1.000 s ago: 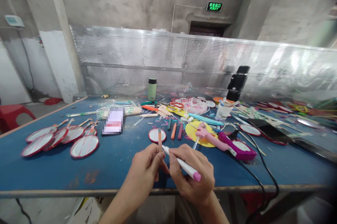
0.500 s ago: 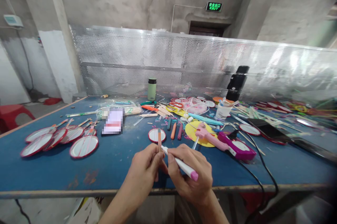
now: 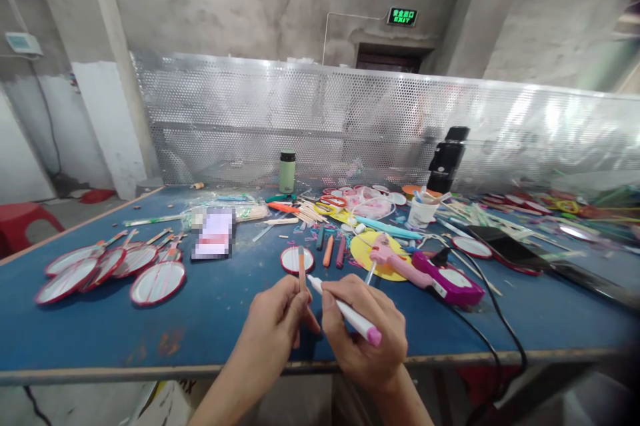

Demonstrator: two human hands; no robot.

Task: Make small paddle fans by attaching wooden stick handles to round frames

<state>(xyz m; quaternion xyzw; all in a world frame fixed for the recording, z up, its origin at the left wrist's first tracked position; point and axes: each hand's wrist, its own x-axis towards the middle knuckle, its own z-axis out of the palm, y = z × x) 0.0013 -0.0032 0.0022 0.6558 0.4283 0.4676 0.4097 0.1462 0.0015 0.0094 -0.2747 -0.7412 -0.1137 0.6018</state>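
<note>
— Near the front edge of the blue table (image 3: pixel 100 333), where was the stick?
— Upright in the left hand (image 3: pixel 280 319), pinched between its fingers, with its top poking up above them. The right hand (image 3: pixel 367 339) was just beside it, closed around a white marker (image 3: pixel 345 311) whose tip touched the wooden stick (image 3: pixel 301 267).
— How did the stick look?
— Thin and flat, orange-red along most of its length, with a paler tip.
— And the marker?
— White barrel, pink end, lying slantwise across the right hand. A round red-rimmed disc (image 3: pixel 296 258) lay on the table just behind the stick.
</note>
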